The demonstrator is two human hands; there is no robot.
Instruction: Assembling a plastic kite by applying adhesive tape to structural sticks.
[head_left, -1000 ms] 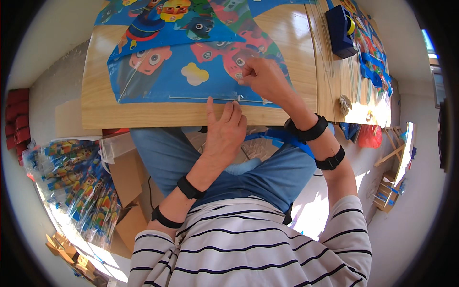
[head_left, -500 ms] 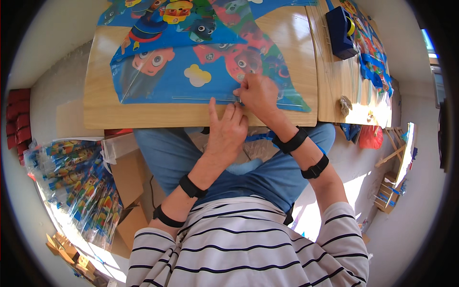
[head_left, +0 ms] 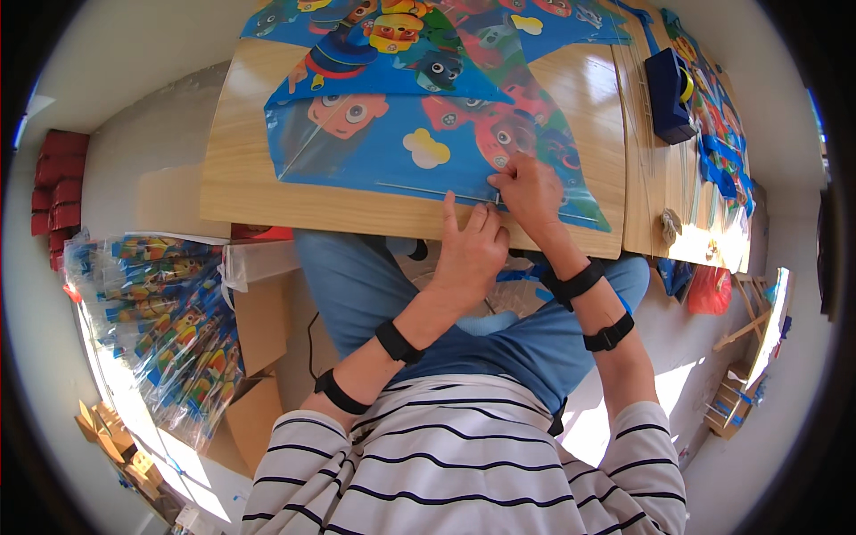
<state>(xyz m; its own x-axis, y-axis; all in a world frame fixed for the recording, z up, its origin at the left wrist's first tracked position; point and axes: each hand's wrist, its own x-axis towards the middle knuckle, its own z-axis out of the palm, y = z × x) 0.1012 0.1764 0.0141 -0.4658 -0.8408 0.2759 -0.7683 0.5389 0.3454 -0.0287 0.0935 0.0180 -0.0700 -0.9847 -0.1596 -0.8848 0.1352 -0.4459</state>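
Observation:
A thin blue plastic sheet (head_left: 357, 165) with cartoon figures, shaped like a kite sail, lies partly folded on the wooden table. Along its near edge runs a slim pale rod (head_left: 410, 189). My left hand (head_left: 471, 254) rests at that edge, index finger stretched along the rod and the other fingers lightly bent; its thumb is hidden. Just to the right, my right hand (head_left: 535, 196) has thumb and forefinger pinched together above the edge. A small dark piece (head_left: 497, 200) shows between the two hands. What the right fingers hold is too small to make out.
A dark blue tape dispenser (head_left: 669, 96) stands at the right, beside several thin rods (head_left: 644, 116) and more printed sheets (head_left: 718, 116). Below the table, wrapped printed bundles (head_left: 169, 330) and a cardboard box (head_left: 261, 321) lie left; a red bag (head_left: 709, 291) hangs right.
The whole scene has shifted to the right in the picture as the view turned. Both hands keep nearly the same place and pose at the sheet's edge.

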